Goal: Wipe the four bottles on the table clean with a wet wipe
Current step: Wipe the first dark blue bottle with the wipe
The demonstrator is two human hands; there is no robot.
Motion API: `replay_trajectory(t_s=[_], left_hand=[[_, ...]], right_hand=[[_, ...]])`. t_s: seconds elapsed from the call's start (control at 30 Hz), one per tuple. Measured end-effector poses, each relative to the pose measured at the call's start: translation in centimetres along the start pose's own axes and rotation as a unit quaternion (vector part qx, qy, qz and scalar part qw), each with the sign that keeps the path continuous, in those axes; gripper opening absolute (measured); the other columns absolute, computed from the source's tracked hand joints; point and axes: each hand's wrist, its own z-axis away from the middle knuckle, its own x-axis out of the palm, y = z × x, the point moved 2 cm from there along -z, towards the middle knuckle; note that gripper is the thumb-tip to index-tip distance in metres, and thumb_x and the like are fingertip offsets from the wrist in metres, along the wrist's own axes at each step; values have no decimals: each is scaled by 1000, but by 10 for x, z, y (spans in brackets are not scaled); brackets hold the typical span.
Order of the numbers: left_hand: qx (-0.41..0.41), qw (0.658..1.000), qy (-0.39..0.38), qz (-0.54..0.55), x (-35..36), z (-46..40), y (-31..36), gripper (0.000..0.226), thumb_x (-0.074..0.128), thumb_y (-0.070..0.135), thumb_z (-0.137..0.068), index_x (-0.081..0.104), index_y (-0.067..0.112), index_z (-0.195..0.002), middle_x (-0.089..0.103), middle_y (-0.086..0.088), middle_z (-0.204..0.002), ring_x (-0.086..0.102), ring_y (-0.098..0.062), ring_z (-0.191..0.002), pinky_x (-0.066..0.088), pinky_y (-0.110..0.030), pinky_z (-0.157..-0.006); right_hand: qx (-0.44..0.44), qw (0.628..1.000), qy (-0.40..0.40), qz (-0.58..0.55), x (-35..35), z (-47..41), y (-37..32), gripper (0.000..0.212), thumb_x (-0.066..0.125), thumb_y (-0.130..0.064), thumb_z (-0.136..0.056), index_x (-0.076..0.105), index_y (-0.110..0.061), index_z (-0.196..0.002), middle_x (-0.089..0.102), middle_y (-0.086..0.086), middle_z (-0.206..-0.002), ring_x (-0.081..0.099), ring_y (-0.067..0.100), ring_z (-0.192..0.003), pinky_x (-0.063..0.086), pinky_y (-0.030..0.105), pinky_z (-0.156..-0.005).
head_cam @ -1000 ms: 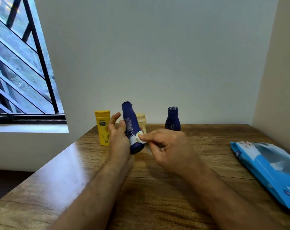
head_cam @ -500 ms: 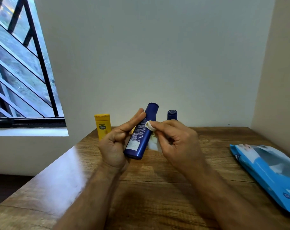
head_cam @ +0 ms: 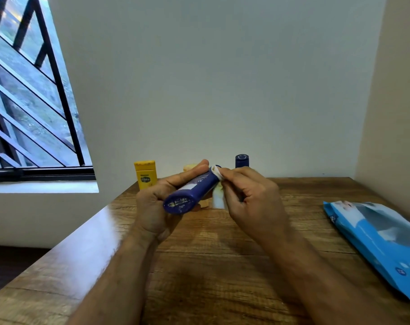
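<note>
Mid-wipe on bottle one of four, by the look of it. Left hand (head_cam: 152,205) wrapped in a closed grip round the tall dark-blue plastic bottle (head_cam: 191,193), held off the wooden desk (head_cam: 222,266) and tipped nearly flat, base toward the camera, cap end pointing away. Right hand (head_cam: 248,195) pinching a small white wet wipe (head_cam: 217,184) shut between fingers and thumb, pressed against the upper side of that bottle near the cap. Behind the held bottle, at the far edge by the wall: a squat yellow plastic bottle (head_cam: 145,174) to its left, a pale cream bottle (head_cam: 190,167) mostly hidden directly behind, and a short dark-blue bottle with a round cap (head_cam: 241,160) to its right, all standing upright. No telling from here whether any of those three got cleaned already; none looks wet or shiny. Blue wet-wipe packet (head_cam: 377,245) lying well off to the right of the held bottle. Best guess: early-ish, current bottle partly done, base and other side probably left, then the rest.
</note>
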Motion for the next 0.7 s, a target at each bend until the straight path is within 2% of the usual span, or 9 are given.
replay_trajectory(t_s=[0.1,0.2,0.27,0.4,0.47,0.5,0.6,0.63,0.7], left_hand=[[5,998,-8,-66,-3,-7,-5,62,90,54,-60,76,32,-115,66,-2,-134,63,-35,-121,61,-24,-63],[48,990,-22,-131,-1,-8,-9,52,88,32,-65,73,46,-113,68,12,-127,64,-27,-120,61,-25,-66],[100,977,-27,-186,1,-4,-9,51,79,24,-70,71,49,-113,68,13,-123,68,-21,-109,59,-24,-69],[179,944,8,-277,2,2,-11,39,74,34,-77,66,36,-115,70,19,-115,66,-9,-110,53,-18,-83],[189,936,44,-292,1,3,-14,34,72,35,-76,64,31,-109,72,20,-102,67,-5,-101,53,-15,-80],[198,928,59,-310,0,2,-15,32,71,35,-75,65,29,-106,72,14,-97,68,-9,-96,54,-18,-77],[236,874,76,-418,-6,-2,-16,35,70,31,-69,68,22,-103,66,5,-93,65,-16,-90,53,-25,-75],[243,861,73,-442,-7,-4,-17,37,69,26,-68,68,23,-104,67,7,-95,65,-13,-92,52,-20,-76],[226,862,74,-448,-6,-5,-20,40,68,16,-66,69,25,-105,69,16,-94,66,-3,-89,48,-11,-73]], right_hand=[[28,1000,-6,-1,1,0,0,33,63,-10,-92,66,-8,-125,70,3,-109,63,7,-94,53,15,-85],[46,999,-10,-6,2,0,1,34,63,-12,-93,65,-11,-127,69,0,-107,61,4,-93,52,11,-84],[42,999,-19,-7,3,0,1,34,63,-12,-93,65,-12,-126,68,-1,-104,61,5,-88,53,13,-79],[34,998,-44,-5,8,0,1,31,64,-13,-93,68,-11,-123,68,-2,-102,62,4,-84,55,17,-76],[30,999,-36,-13,8,0,0,29,65,-12,-91,69,-10,-120,69,-2,-102,63,4,-85,54,15,-76],[31,999,-23,-20,8,0,-1,29,66,-11,-91,70,-10,-119,70,-1,-102,63,4,-86,54,14,-77],[43,998,27,-29,3,-3,-4,29,67,-6,-88,71,-11,-117,72,-1,-103,66,4,-89,52,11,-81],[44,998,45,-30,1,-4,-4,29,68,-4,-87,72,-10,-116,72,0,-103,66,4,-90,52,9,-82],[35,997,61,-26,-1,-5,-6,29,69,-1,-86,73,-8,-114,72,0,-103,66,4,-91,51,9,-83]])
